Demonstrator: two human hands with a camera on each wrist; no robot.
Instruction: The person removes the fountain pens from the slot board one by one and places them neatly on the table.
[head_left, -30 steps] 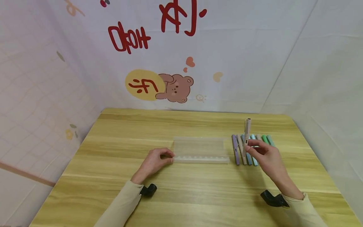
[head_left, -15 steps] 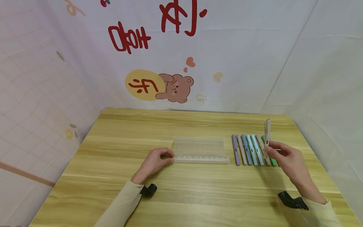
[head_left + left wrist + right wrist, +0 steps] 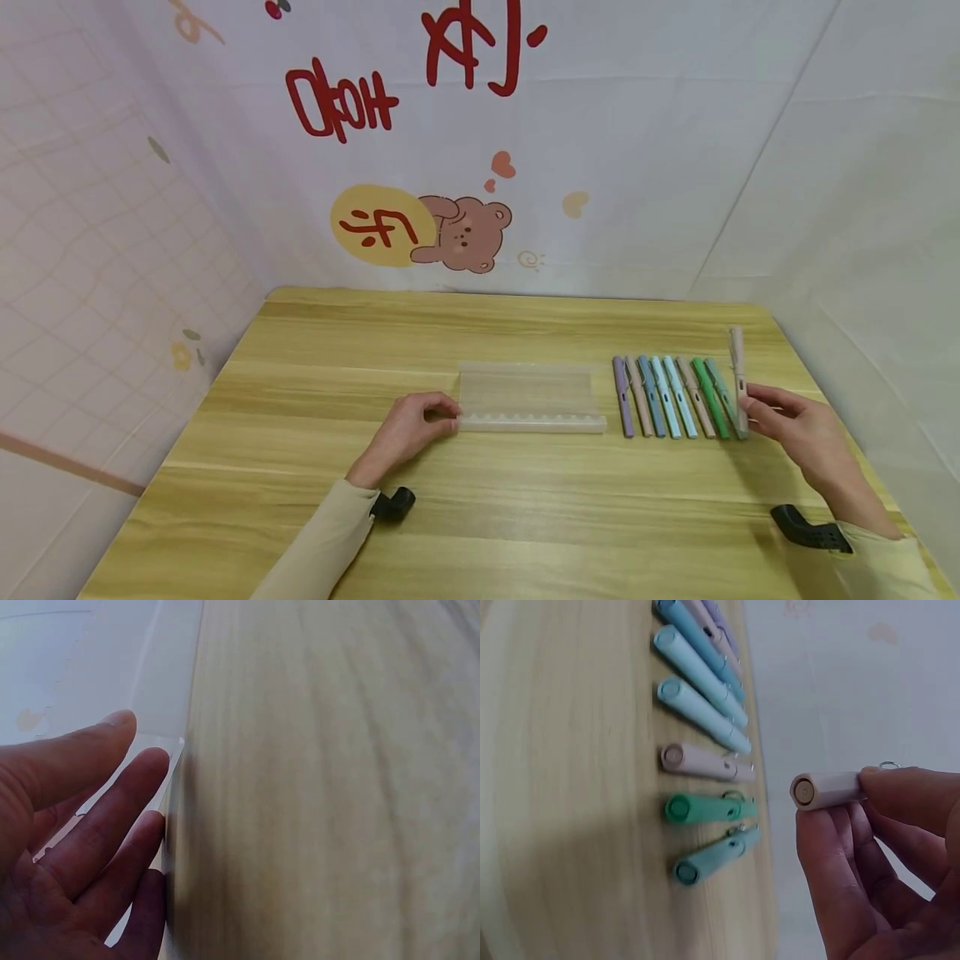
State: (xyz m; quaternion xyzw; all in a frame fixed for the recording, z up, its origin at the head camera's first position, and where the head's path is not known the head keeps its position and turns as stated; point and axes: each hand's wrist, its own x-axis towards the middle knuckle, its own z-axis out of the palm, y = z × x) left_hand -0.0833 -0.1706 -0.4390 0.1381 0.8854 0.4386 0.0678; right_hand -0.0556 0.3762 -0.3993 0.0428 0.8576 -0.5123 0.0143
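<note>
A clear plastic pen case (image 3: 525, 423) with a row of notches along its front strip lies mid-table. At its left end my left hand (image 3: 412, 429) holds the corner between thumb and fingers; the left wrist view shows the clear edge (image 3: 161, 682) beside the fingertips. My right hand (image 3: 798, 429) pinches a pale pink capped pen (image 3: 737, 358) near its lower end, nearly upright above the table. It is just right of a row of several pens, whose rightmost is a teal pen (image 3: 722, 387) beside a green pen (image 3: 708, 392).
The row continues leftward with a beige pen (image 3: 696, 396), two light blue pens, a darker blue pen (image 3: 651, 396), a pinkish pen and a purple pen (image 3: 622, 396). A wooden table (image 3: 480, 508) lies under everything, with printed cloth walls (image 3: 637, 125) behind and at the sides.
My right hand has carried the pale pink pen rightward, from above the left part of the pen row to beyond its right end. The left hand and the case have stayed put.
</note>
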